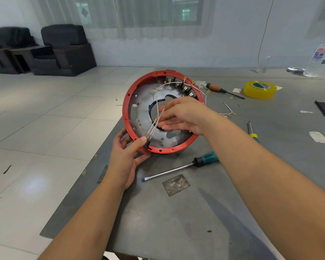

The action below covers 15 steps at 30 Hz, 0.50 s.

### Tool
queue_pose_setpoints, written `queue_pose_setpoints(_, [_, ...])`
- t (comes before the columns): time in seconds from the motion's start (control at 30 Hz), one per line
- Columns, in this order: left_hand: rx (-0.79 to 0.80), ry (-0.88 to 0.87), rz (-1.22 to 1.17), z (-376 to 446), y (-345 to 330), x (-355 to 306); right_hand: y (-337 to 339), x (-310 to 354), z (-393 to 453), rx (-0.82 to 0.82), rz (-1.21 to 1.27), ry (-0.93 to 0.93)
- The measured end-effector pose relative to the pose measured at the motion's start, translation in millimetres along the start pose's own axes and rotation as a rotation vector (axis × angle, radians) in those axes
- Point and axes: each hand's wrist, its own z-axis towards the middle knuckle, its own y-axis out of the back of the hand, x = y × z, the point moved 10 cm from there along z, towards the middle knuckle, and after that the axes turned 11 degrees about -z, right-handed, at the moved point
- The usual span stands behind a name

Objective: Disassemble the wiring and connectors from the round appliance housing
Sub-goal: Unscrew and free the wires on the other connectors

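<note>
Holding the round housing (139, 107) tilted up on edge at the near-left corner of the grey table (195, 222): red plastic rim, bare metal plate inside with punched holes and a black-edged centre cutout. Our left hand (126, 156) grips the lower rim, thumb pressing a black connector (147, 144) there. Thin white wires (155, 122) fan up from it. Brass spade terminals (185, 88) sit along the top edge. Our right hand (184, 115) reaches across the plate, fingers lightly curled around the wires. A flat screwdriver (178, 167) lies just below the housing.
</note>
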Motion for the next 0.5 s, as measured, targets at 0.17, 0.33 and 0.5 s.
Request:
queue_pose_setpoints(0.17, [-0.004, 0.004, -0.003, -1, 1, 0, 11, 9, -2, -0.168, -0.146, 0.134])
queue_pose_setpoints(0.33, [-0.009, 0.018, -0.004, 0, 2, 2, 17, 27, -13, -0.283, -0.353, 0.298])
queue_pose_setpoints(0.5, [-0.003, 0.017, -0.003, 0, 1, 1, 7, 36, -10, -0.235, -0.345, 0.308])
